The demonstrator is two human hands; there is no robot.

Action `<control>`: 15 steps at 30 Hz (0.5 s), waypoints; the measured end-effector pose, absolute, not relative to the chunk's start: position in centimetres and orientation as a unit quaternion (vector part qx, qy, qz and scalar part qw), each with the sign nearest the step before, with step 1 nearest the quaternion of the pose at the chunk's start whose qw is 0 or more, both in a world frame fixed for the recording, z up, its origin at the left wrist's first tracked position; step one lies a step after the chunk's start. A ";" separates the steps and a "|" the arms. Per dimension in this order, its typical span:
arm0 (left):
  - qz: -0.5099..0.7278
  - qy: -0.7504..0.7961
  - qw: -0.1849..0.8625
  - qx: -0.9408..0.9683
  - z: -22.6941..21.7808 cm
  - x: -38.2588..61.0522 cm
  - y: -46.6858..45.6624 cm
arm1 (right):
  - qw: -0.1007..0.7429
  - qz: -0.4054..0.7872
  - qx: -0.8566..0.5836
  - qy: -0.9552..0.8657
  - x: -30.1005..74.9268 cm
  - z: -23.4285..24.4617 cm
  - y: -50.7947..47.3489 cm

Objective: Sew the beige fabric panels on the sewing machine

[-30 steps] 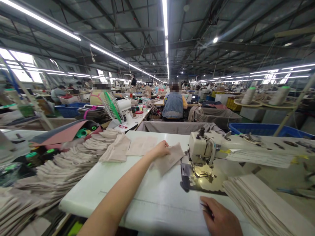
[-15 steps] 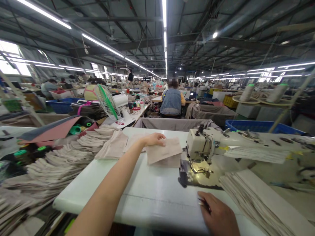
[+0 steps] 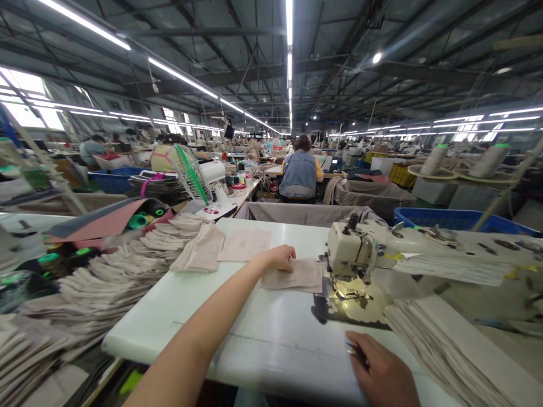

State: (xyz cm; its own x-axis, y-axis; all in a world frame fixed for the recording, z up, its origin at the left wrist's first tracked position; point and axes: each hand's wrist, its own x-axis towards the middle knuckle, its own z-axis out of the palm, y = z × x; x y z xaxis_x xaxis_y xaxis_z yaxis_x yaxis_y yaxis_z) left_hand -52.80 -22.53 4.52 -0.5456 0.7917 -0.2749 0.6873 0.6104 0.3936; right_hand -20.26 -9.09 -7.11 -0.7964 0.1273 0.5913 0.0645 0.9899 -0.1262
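Observation:
My left hand [image 3: 280,257] reaches across the white table [image 3: 271,333] and pinches the near edge of a beige fabric piece [image 3: 299,275] that lies flat just left of the sewing machine [image 3: 354,252]. The piece touches the machine's metal plate [image 3: 356,308]. My right hand [image 3: 382,370] rests on the table's near edge, fingers curled round a small metal tool [image 3: 355,351] that I cannot name.
Stacks of beige fabric pieces [image 3: 106,282] cover the left side, one flat piece [image 3: 244,244] beside them. Another stack [image 3: 453,350] lies at the right. A small fan [image 3: 199,181], thread spools [image 3: 139,220], a blue bin [image 3: 458,220] and a seated person [image 3: 300,175] lie beyond.
My left hand had lifted the fabric piece and turned it over; now the piece lies flat on the table beside the machine. My right hand has stayed put.

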 end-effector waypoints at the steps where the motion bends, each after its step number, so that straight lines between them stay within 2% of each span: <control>1: 0.115 0.875 0.209 0.422 4.4 -52.7 -22.5 | 0.318 0.044 -0.047 -0.946 -20.2 -7.2 -9.0; 6: 0.101 0.884 0.225 0.397 4.6 -51.5 -23.1 | 0.332 0.026 -0.026 -0.943 -20.4 -7.5 -8.5; 9: 0.135 0.891 0.211 0.380 5.1 -51.3 -23.8 | 0.336 0.027 -0.011 -0.942 -20.4 -7.6 -8.4; 15: 0.225 0.940 0.077 0.247 6.8 -55.0 -26.2 | 0.337 0.030 -0.003 -0.941 -20.4 -7.7 -8.0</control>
